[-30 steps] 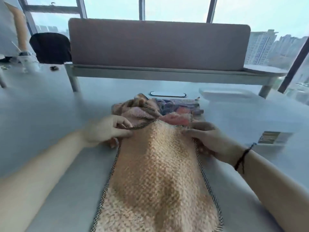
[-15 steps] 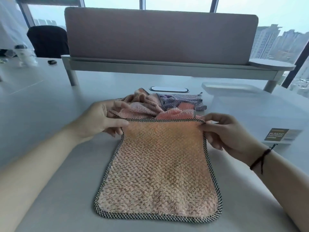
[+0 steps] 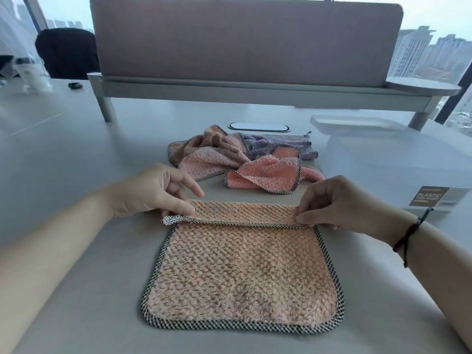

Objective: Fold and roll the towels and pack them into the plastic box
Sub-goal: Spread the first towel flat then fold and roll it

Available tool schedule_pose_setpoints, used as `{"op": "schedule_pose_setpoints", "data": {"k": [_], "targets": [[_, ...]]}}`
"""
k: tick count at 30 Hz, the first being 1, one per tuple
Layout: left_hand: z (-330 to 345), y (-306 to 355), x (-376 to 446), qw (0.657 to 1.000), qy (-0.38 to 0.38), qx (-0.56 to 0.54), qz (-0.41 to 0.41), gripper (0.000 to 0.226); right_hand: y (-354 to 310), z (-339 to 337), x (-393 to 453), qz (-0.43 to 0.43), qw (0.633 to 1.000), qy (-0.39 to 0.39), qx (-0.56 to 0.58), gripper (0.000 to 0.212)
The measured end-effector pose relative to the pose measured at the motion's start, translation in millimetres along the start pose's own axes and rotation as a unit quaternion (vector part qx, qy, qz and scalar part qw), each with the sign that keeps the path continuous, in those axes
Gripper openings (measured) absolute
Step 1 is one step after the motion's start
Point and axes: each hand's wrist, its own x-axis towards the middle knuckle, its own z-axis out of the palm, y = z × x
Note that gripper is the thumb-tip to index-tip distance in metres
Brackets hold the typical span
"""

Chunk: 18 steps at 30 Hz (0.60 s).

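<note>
peach towel (image 3: 242, 272) with a black-and-white checked border lies flat on the grey worktop (image 3: 76, 154) right in front of us, its far edge turned over toward us into a narrow fold. our left hand (image 3: 153, 191) pinches the left end of that fold between thumb and forefinger, the other fingers loosely bent above it; a small checked loop pokes out just under the thumb. our right hand (image 3: 339, 201) pinches the right end of the fold, fingers curled down onto the cloth, so we cannot see the fingertips themselves or how much towel sits beneath them. a dark cord bracelet (image 3: 408, 236) circles the right wrist. both forearms run out of the picture at the lower corners.

beyond the fold, apart from it, sits a crumpled heap of towels (image 3: 229, 157): pink ones in front, a purple one behind. they overlap so much that we cannot count them.

to the right stands the clear plastic box (image 3: 398, 159), its walls so pale against the worktop that the outline is hard to trace; a label (image 3: 439, 196) on its near side reads "plastic", the smaller print too blurred to read. what looks like its lid (image 3: 357, 123) lies just behind.

an oval cable port (image 3: 258, 127) sits in the worktop behind the heap. farther back a mauve divider panel (image 3: 242, 39) blocks most of the view; a dark chair (image 3: 67, 52) shows at its left, and hazy buildings at the right. blurred clear objects at the far left edge are cut off and we cannot identify them.
</note>
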Motion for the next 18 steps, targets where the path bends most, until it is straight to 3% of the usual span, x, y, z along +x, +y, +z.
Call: {"op": "schedule_pose_setpoints", "data": {"k": [6, 11, 18], "targets": [[-1.3, -1.2, -0.7, 1.0, 0.0, 0.02, -0.002, 0.031, -7.3, 0.1, -2.7, -0.034, 0.998, -0.003, -0.051, 0.017], [-1.9, -0.8, -2.3, 1.0, -0.014, 0.02, -0.005, 0.034, -9.7, -2.8, -6.3, -0.013, 0.999, -0.015, -0.042, 0.015], [1.7, -1.1, -0.3, 0.996, -0.008, 0.089, -0.004, 0.028, -3.7, 2.3, -3.1, -0.022, 0.997, -0.018, -0.073, 0.013]]}}
